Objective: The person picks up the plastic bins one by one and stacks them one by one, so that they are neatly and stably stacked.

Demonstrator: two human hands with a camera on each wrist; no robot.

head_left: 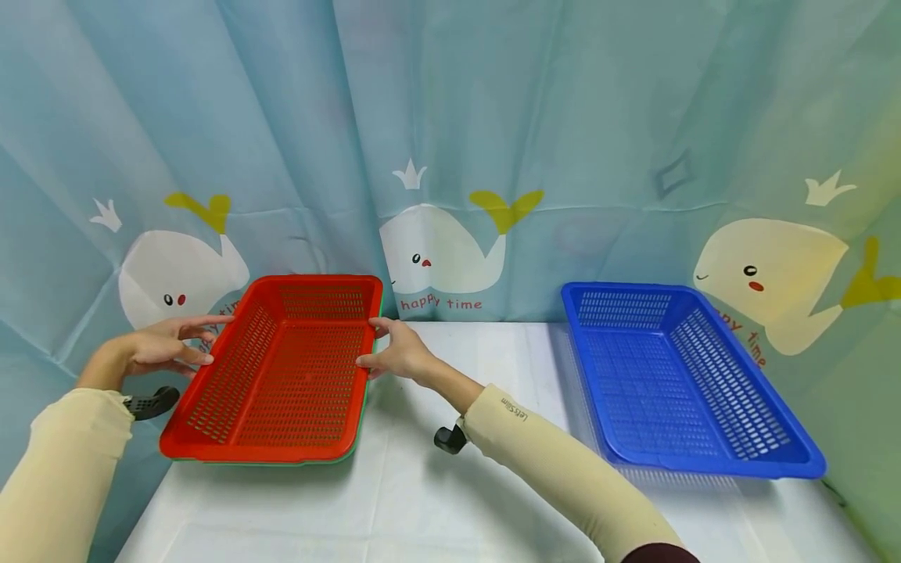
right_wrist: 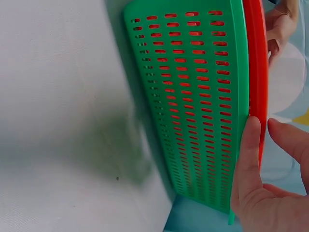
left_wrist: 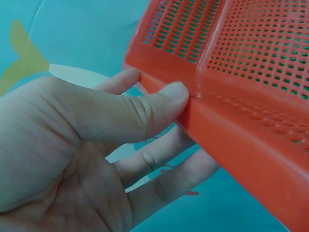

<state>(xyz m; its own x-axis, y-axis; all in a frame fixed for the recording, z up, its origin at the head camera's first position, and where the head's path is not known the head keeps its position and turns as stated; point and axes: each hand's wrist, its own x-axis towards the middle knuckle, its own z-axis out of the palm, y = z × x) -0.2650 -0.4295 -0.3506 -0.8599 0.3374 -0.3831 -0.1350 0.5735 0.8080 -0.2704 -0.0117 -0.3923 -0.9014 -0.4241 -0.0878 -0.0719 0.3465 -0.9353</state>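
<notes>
One white whale [head_left: 176,274] is printed at the left of the blue curtain [head_left: 493,78]; the red caption [head_left: 231,307] below it is largely covered by the red basket [head_left: 306,383], and only a few letters are shown. On the left, a pale sleeve [head_left: 66,461] is worn, and a black wrist device [head_left: 151,403] is seen near its cuff. By the left hand [head_left: 155,346], the left rim of the red basket is clamped, the thumb being laid over the rim and other fingers set below it, somewhat toward the far end. The basket is thus held between the two hands, over the left part of the white table [head_left: 408,500], and is nested in a green basket [right_wrist: 193,103]. To its right, beneath a middle whale [head_left: 443,250], "happy time" [head_left: 441,304] is read in full. By the right hand [head_left: 401,352], the right rim is pinched, opposite the left grip; whether the green rim is clamped too cannot be told. On the right sleeve [head_left: 563,461], dark lettering [head_left: 514,410] is printed, apparently "LetsSlim". Well apart at the right, a blue basket [head_left: 644,383] is nested in a clear basket [head_left: 683,477]. Beyond it, under a right whale [head_left: 770,274], "time" [head_left: 756,348] is legible, the preceding word being partly hidden.
</notes>
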